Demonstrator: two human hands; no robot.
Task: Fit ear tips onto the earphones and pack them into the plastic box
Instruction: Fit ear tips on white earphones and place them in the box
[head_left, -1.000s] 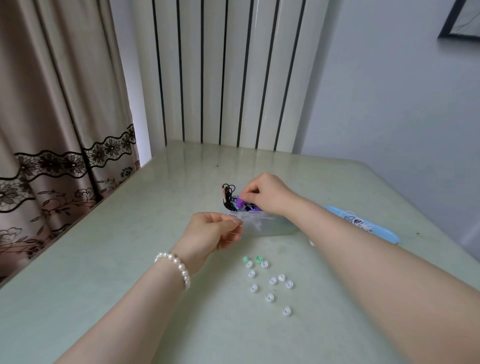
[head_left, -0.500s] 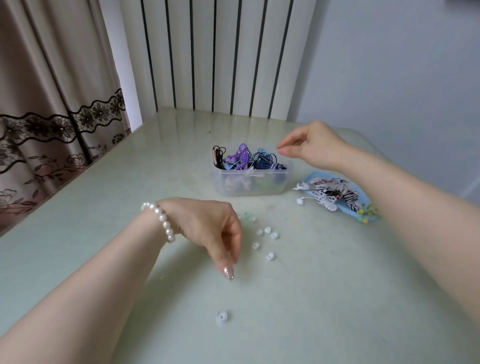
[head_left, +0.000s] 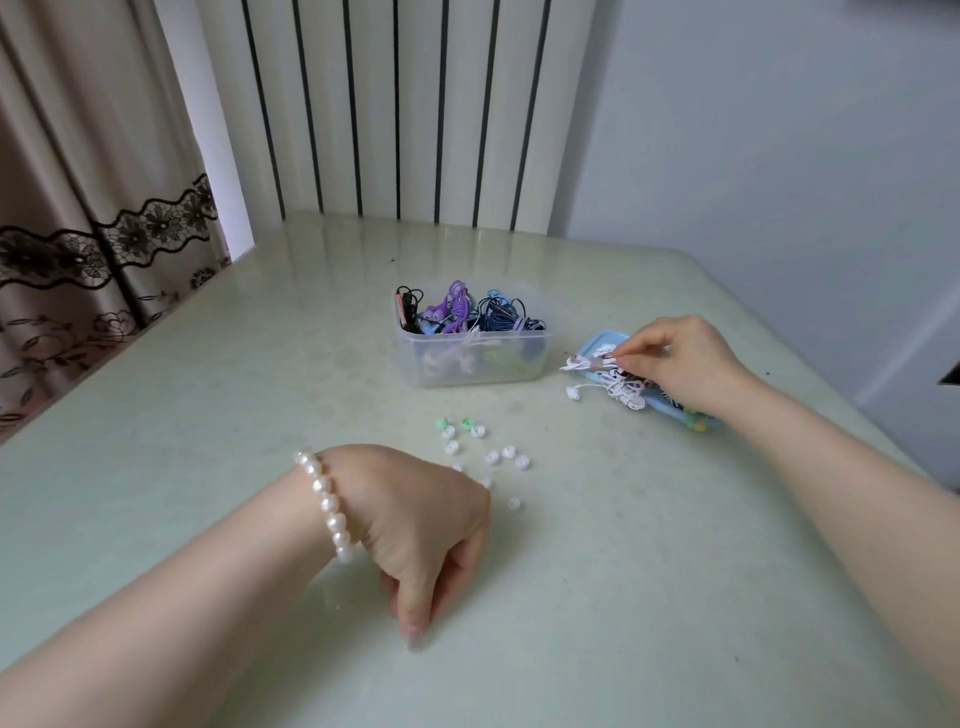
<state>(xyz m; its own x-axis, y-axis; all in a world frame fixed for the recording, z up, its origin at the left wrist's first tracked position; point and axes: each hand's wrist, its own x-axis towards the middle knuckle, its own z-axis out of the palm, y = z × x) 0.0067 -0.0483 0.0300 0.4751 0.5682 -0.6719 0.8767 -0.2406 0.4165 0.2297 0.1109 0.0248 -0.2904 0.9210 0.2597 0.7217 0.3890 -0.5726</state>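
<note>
the right hand (head_left: 680, 364), at 3 o'clock of the clear plastic box (head_left: 470, 356) stuffed with coiled earphones (head_left: 460, 312), pinches white earphones (head_left: 615, 382) heaped on a blue lid (head_left: 597, 345), while the left hand (head_left: 423, 525), fingers curled downward in a pinch whose contents i cannot tell, touches the table (head_left: 675, 597) at 6 o'clock of the loose ear tips (head_left: 491, 457).

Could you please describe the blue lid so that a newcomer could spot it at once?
Start at the clear plastic box of coloured earphones in the middle of the table. Just right of it lies the blue lid, flat under a tangle of white earphones, where the right hand reaches. Nothing else here is flat and light blue.
</note>
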